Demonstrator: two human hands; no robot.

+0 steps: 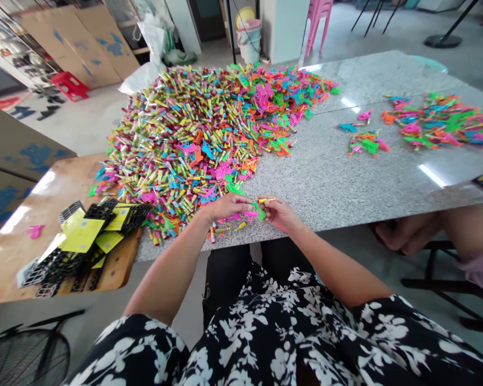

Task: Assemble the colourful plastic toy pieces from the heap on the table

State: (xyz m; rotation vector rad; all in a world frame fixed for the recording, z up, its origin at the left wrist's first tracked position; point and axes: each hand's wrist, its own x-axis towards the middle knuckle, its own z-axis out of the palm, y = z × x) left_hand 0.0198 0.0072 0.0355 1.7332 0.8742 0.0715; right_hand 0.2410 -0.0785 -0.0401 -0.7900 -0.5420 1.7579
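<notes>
Close to the table's front edge my two hands almost meet. My left hand [233, 205] is closed on a small green plastic toy gun [260, 213], whose far end pokes out toward the other hand. Pinched in the fingers of my right hand [280, 215] is a small yellow tube [266, 200]. Pink plastic pieces lie under my left hand. Just beyond it rises a big heap of small yellow, red and blue tubes [173, 128], with bright plastic toy guns [224, 170] mixed in.
Right along the granite table [326, 177] lie smaller piles of toy guns [451, 123]. Black plastic racks [72, 265] with yellow cards [82, 235] are stacked on a wooden table at left. Another person's legs [462, 230] show at right; a fan [28, 354] stands lower left.
</notes>
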